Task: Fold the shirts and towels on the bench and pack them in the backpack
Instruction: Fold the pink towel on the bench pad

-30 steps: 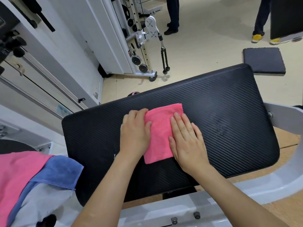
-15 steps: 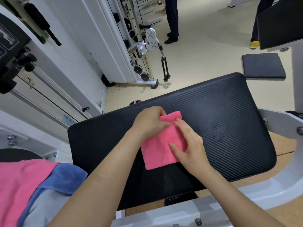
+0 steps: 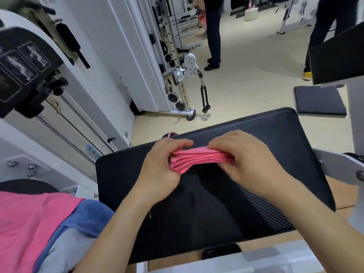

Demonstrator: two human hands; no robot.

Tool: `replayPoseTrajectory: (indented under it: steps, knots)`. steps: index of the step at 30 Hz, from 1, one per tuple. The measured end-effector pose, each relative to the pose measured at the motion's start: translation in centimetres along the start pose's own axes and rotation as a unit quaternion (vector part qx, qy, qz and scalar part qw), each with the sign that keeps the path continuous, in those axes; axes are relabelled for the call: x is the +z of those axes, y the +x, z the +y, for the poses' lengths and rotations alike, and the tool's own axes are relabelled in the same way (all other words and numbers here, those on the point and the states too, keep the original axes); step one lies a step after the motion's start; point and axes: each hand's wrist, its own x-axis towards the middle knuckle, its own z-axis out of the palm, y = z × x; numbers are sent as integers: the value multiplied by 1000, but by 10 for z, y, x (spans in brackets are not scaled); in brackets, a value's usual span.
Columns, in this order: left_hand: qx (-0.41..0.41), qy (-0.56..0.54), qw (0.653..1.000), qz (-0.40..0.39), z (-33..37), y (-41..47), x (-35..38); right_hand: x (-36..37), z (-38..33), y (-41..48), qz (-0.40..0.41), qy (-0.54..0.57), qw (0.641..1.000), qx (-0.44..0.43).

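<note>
The pink towel (image 3: 199, 157), folded into a thick pad, was held just above the bench (image 3: 216, 213). The left hand (image 3: 159, 170) and the right hand (image 3: 244, 162) pinched its two ends. It looked soft and light; the layers could probably slip, so holding both ends seemed safest.

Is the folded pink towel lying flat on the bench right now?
No, the left hand and right hand grip the folded pink towel by its ends, held above the bench.
</note>
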Motion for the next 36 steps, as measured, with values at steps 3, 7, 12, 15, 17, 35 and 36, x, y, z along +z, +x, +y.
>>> replayPoseTrajectory:
  steps: [3, 7, 12, 15, 17, 35, 36]
  knots:
    - [142, 145, 977, 64, -24, -36, 19, 33, -5, -27, 0, -116, 987, -110]
    - [121, 206, 968, -77, -80, -110, 73, 91, 10, -95, -141, -143, 971, -131]
    - [81, 149, 976, -138, -102, -143, 88, 96, 8, -132, -168, -73, 981, -70]
    - [45, 90, 987, -125, -105, -144, 90, 91, 13, -139, -183, -33, 982, -44]
    - [11, 39, 993, -111, -106, -142, 90, 88, 15, -137, -179, 25, 984, 5]
    - [-288, -149, 931, 165, -62, -97, 101, 102, 4, -82, -57, 67, 963, 256]
    - [-295, -141, 929, 171, -60, -95, 101, 103, 4, -80, -56, 66, 961, 263]
